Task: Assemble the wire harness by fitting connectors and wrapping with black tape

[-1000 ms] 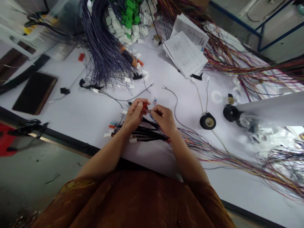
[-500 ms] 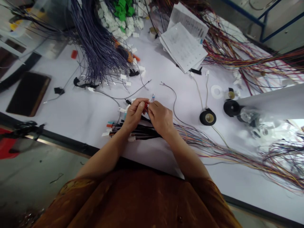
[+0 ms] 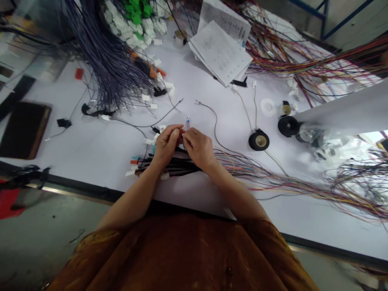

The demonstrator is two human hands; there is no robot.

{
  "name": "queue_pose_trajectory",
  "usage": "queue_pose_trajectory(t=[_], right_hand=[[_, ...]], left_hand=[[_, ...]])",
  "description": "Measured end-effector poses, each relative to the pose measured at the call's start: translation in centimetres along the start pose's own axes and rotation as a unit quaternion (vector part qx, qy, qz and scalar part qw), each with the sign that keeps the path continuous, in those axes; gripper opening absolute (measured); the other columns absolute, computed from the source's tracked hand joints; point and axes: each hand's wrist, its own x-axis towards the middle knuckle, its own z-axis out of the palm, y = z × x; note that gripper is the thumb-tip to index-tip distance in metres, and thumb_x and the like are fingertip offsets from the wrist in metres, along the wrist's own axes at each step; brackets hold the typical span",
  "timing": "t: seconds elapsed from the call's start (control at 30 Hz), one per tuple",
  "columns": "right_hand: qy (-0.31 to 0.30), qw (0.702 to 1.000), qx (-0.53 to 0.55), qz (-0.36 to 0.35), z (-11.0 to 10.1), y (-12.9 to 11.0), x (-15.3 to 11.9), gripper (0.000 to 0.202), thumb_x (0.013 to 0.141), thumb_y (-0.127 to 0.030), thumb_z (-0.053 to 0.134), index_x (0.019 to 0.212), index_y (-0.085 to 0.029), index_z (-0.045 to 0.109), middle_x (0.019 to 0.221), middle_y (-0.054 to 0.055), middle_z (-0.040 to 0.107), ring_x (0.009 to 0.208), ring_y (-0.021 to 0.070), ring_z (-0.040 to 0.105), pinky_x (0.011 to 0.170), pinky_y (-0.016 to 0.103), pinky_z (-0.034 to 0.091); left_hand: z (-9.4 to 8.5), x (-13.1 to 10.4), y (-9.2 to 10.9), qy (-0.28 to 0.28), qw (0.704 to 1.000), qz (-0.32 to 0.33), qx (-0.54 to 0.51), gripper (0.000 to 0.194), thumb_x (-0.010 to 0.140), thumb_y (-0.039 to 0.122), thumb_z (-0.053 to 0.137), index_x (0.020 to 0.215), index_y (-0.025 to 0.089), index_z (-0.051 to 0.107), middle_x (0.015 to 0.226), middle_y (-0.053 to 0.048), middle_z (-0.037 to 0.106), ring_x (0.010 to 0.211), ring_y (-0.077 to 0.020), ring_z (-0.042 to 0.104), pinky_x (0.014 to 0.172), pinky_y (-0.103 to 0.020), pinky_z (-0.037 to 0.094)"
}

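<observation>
My left hand is closed, thumb and fingers pinching a small red connector, which is mostly covered by the fingers. Right against it is my right hand, its fingers pinched together at the connector; what they hold is hidden. A pair of thin wires with blue-and-metal ends pokes up just beyond the fingertips. Beneath both hands runs a bundle of wires, with black sleeving and small white, orange and blue connectors at its left end.
Purple wires and white and green connectors are heaped at the back left. Papers lie at the back. A black tape roll sits on the right, a dark flat case on the left. Red wires fill the far right.
The view has shifted, so the table's things appear farther left. Both hands stay together at the red connector, with only slight finger movement.
</observation>
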Motion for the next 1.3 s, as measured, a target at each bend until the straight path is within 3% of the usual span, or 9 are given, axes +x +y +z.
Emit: queue_pose_trajectory(t=[0.17,0.3,0.4,0.5,0.67,0.83,1.13,1.3], right_hand=[[-0.028,0.99,-0.114,-0.075,-0.5,-0.2,-0.4,0.027,0.103,-0.025,0.041,0.084,-0.019,0.06,0.086,0.005,0.064,0.07,0.0146,0.049,0.068,0.032,0.03],[-0.01,0.991,-0.115,-0.063,-0.2,0.3,-0.6,0.029,0.103,-0.027,0.04,0.083,-0.019,0.06,0.085,0.005,0.064,0.07,0.0144,0.049,0.068,0.032,0.03],[0.012,0.996,-0.079,-0.049,0.4,0.8,-0.8,0.029,0.102,-0.026,0.042,0.081,-0.019,0.06,0.083,0.005,0.063,0.071,0.0143,0.049,0.07,0.031,0.032],[0.045,0.998,0.036,-0.023,0.8,1.1,-1.0,0.025,0.1,-0.028,0.047,0.082,-0.02,0.061,0.082,0.003,0.061,0.071,0.0131,0.051,0.07,0.029,0.036],[0.099,0.975,0.197,0.039,1.1,1.2,-1.2,0.019,0.092,-0.024,0.056,0.073,-0.021,0.056,0.072,-0.001,0.054,0.068,0.0118,0.049,0.069,0.027,0.04],[0.106,0.971,0.212,0.015,1.1,1.1,-1.2,0.02,0.091,-0.019,0.054,0.071,-0.021,0.053,0.071,-0.002,0.051,0.068,0.0113,0.047,0.068,0.026,0.039],[0.064,0.997,0.049,0.003,1.5,1.1,-1.4,0.02,0.094,-0.021,0.049,0.075,-0.021,0.055,0.077,0.002,0.058,0.077,0.0151,0.052,0.08,0.032,0.036],[0.071,0.971,0.215,0.079,1.4,1.0,-1.4,0.018,0.088,-0.021,0.053,0.071,-0.021,0.051,0.071,-0.002,0.056,0.066,0.0113,0.047,0.068,0.026,0.039]], left_hand=[[0.0,0.0,-0.2,-0.006,1.0,-0.025,-0.011,0.04,0.088,0.057,0.062,0.108,0.024,0.072,0.089,-0.003,0.069,0.059,-0.0078,0.052,0.053,-0.02,0.043],[0.2,0.0,0.1,0.001,1.0,-0.002,0.02,0.04,0.083,0.058,0.068,0.101,0.023,0.074,0.085,-0.003,0.069,0.058,-0.0083,0.051,0.052,-0.021,0.043],[0.2,0.0,0.2,-0.009,1.0,-0.024,-0.014,0.039,0.082,0.057,0.069,0.101,0.023,0.073,0.085,-0.003,0.069,0.059,-0.0081,0.052,0.053,-0.021,0.043],[0.3,0.0,0.1,-0.005,0.995,-0.055,-0.078,0.037,0.085,0.055,0.067,0.104,0.023,0.07,0.086,-0.003,0.069,0.061,-0.0082,0.054,0.052,-0.02,0.042],[0.2,0.0,0.0,0.003,0.995,-0.051,-0.084,0.034,0.086,0.051,0.068,0.104,0.022,0.069,0.092,-0.003,0.069,0.063,-0.0078,0.055,0.055,-0.02,0.044],[0.2,0.0,0.2,-0.003,0.996,-0.042,-0.079,0.034,0.086,0.051,0.067,0.104,0.022,0.069,0.094,-0.004,0.068,0.063,-0.0073,0.054,0.055,-0.019,0.045],[-0.1,0.0,-0.2,-0.021,0.999,-0.037,-0.012,0.035,0.088,0.052,0.063,0.109,0.023,0.069,0.098,-0.005,0.07,0.066,-0.0092,0.058,0.058,-0.021,0.047],[0.3,-0.4,0.5,-0.013,0.999,0.012,0.044,0.032,0.089,0.05,0.064,0.105,0.022,0.07,0.096,-0.005,0.071,0.067,-0.0111,0.058,0.06,-0.024,0.048]])
